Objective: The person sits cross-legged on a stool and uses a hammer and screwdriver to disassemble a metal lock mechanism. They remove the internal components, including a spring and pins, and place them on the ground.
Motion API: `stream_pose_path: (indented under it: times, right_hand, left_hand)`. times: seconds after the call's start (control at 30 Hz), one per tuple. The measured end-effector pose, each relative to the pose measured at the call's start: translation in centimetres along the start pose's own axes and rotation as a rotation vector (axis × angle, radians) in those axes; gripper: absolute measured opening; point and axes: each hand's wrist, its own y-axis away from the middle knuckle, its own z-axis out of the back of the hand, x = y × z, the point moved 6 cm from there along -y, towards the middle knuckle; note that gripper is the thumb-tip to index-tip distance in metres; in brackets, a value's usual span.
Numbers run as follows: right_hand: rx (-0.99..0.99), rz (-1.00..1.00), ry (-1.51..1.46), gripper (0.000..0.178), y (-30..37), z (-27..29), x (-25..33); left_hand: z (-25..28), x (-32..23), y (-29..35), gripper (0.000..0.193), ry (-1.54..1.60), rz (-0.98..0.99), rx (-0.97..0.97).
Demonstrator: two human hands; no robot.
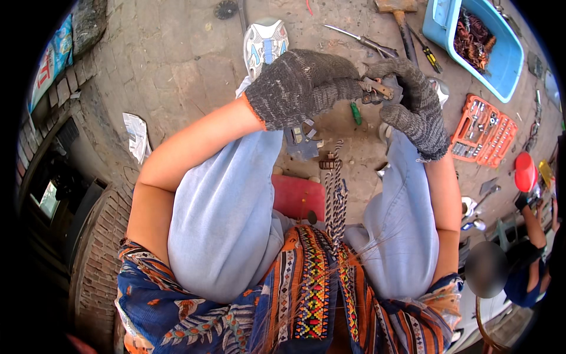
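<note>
Both of my hands wear dark grey knitted gloves and meet in front of my knees. Between them is a small grey-and-brown metal part whose exact kind I cannot make out. My left hand is closed at its left end, the fingertips mostly hidden. From the right, my right hand curls its fingers and thumb around the other side. Below my left hand, a grey piece with metal tabs lies on the ground. A green-handled tool is under the held part.
Beyond my hands lie a hammer, pliers and a yellow-black screwdriver. A blue tub holds copper-coloured scrap. To the right are an orange socket set, a red bowl and another person.
</note>
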Motion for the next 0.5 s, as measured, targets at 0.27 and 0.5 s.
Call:
stream_pose_path:
  times: [0.27, 0.5]
  right_hand:
    - [-0.167, 0.079, 0.462, 0.043, 0.2, -0.2, 2.0]
    - [-0.078, 0.310, 1.050, 0.030, -0.7, -0.7, 2.9]
  left_hand:
    - [0.6, 2.7, 0.3, 0.027, 0.108, 0.334, 0.005]
    - [0.0, 1.5, -0.3, 0.030, -0.214, -0.100, -0.022]
